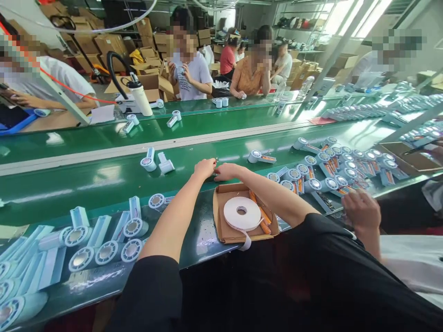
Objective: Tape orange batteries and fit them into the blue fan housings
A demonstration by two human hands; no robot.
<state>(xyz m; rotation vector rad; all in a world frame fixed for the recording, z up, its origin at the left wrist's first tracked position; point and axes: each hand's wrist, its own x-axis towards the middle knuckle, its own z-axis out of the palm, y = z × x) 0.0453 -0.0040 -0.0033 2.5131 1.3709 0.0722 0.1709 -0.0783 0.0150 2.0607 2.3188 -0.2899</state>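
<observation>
My left hand [205,168] and my right hand [227,171] meet over the green belt, beyond a shallow cardboard tray [217,216]. Both are closed, fingertips almost together. Whatever they grip is small and mostly hidden behind the fingers; only a tiny dark bit shows between them. In the tray lie a roll of white tape [235,214], its loose end hanging over the front edge, and orange cylinders [266,228] that look like batteries. To the right of my hands is a light blue round-headed housing [255,157] with an orange piece in its handle.
Light blue housings [81,258] crowd the near left. More, several with orange pieces, are heaped at right [328,183]. Two others [148,162] lie left of my hands. A co-worker's hand [362,212] is close on my right. People sit across the belt [194,150].
</observation>
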